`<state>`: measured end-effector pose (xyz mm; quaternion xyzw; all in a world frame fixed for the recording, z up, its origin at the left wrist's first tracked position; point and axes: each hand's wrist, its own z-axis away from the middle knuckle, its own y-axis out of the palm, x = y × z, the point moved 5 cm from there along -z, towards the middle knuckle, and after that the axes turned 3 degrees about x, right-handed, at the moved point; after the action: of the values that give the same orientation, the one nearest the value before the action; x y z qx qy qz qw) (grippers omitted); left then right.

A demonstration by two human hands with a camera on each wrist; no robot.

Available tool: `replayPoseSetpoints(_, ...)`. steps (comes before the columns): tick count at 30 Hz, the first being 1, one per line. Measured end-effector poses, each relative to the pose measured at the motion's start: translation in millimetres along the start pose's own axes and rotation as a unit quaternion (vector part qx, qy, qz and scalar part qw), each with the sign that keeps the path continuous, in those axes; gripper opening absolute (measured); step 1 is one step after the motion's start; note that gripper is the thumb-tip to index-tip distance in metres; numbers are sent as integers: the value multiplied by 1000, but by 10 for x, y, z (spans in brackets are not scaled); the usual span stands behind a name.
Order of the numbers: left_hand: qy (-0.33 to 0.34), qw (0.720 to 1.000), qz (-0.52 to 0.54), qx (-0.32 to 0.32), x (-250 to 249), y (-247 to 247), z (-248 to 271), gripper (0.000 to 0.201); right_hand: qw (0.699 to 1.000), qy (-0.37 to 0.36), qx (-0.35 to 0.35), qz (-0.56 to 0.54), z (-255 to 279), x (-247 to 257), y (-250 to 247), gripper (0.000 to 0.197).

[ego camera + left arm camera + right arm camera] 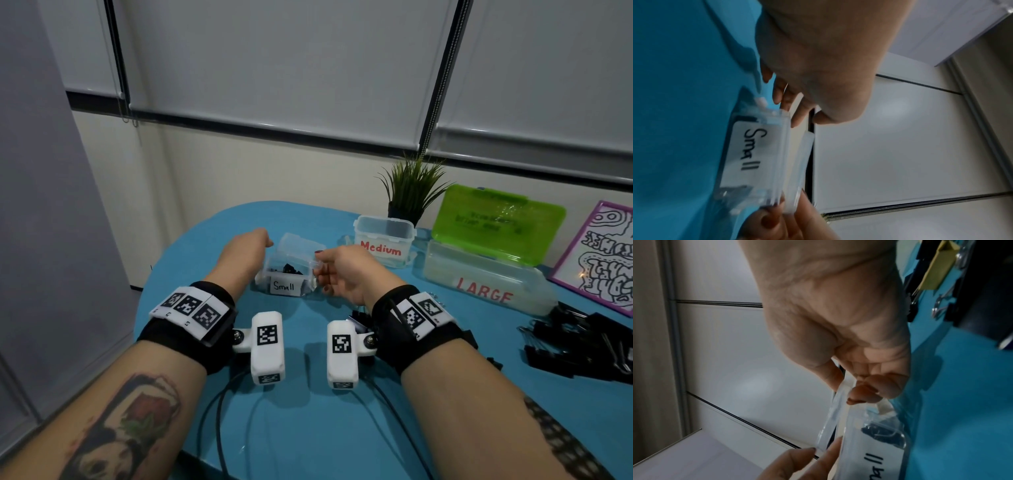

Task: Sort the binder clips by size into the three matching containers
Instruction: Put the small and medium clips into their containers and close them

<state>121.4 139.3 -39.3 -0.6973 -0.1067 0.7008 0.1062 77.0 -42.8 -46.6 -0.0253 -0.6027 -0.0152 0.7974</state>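
A clear container labelled "Small" (287, 281) sits on the blue table (308, 428) with several small black clips (287, 268) inside. Its clear lid (301, 241) stands raised over the back. My left hand (263, 246) pinches the lid's left end and my right hand (320, 263) pinches its right end. The left wrist view has the label (748, 149), the lid (803, 162) and my left fingertips (786, 104) at its corner. In the right wrist view my right thumb and fingers (857, 395) grip the lid (831, 417).
A clear "Medium" container (383, 240) and a "LARGE" container (486, 284) with an upright green lid (496, 222) stand to the right. A heap of black binder clips (582, 342) lies at the right edge. A potted plant (411, 192) and a framed picture (609, 253) stand behind.
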Motion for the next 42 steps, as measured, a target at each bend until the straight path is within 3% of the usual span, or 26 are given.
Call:
replayPoseSetpoints(3,5,998,-6,-58,25,-181,-7,46,999,-14,-6,44,15,28,5,8)
replayPoseSetpoints(8,-2,995,-93,-25,77,-120,14,53,974,-27,-7,223,61,58,46,30)
replayPoseSetpoints(16,0,996,-87,-11,104,-96,-20,45,971,-23,-24,237,58,61,74,42)
replayPoseSetpoints(19,-13,992,-125,11,131,-75,-36,53,962,-11,-59,265,76,72,4,46)
replayPoseSetpoints(22,-32,977,-205,44,113,-40,-3,66,965,18,-48,258,86,24,-23,41)
replayPoseSetpoints(26,-46,971,-228,50,128,-34,26,73,970,40,-35,235,53,-32,-46,43)
replayPoseSetpoints(32,-54,980,-185,51,107,-10,51,62,974,54,-19,218,49,-63,-48,48)
replayPoseSetpoints(42,-6,998,-45,50,91,35,17,42,980,54,-12,193,42,-66,-31,45)
